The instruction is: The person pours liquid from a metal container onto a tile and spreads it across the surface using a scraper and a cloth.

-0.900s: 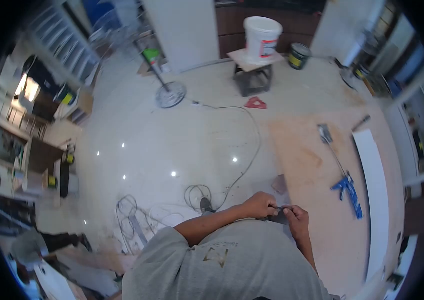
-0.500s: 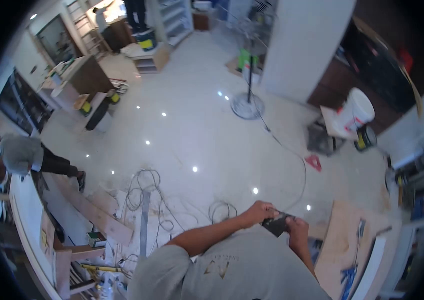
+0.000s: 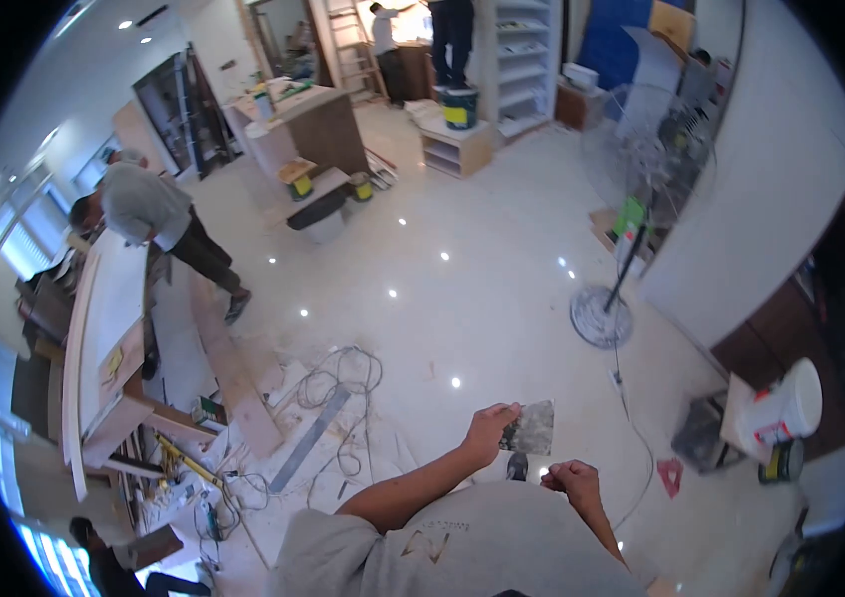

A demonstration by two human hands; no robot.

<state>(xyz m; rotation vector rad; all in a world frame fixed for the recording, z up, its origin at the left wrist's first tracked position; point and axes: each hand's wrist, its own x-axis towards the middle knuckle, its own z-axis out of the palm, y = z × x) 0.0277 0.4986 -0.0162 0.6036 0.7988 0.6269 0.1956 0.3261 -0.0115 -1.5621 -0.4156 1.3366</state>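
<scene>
My left hand [image 3: 487, 436] pinches the left edge of a thin, square, dark grey piece [image 3: 532, 429] with a mottled face. The piece is held up in front of my body, over the pale floor. Lower and to the right, apart from the piece, is my right hand [image 3: 579, 484]. Its fingers are curled and pressed together; whether something small is between them I cannot make out. A dark shoe tip [image 3: 517, 466] shows beneath the square piece.
Looped cables [image 3: 341, 383] and a long grey strip [image 3: 311, 440] lie at left. A standing fan [image 3: 604, 316] and a white bucket [image 3: 789, 398] stand at right. One person [image 3: 149, 204] bends over a long curved panel; another person [image 3: 119, 567] is at lower left.
My right hand has come off the square piece, which my left hand alone now holds, tilted to show its face. The view has swung left and up.
</scene>
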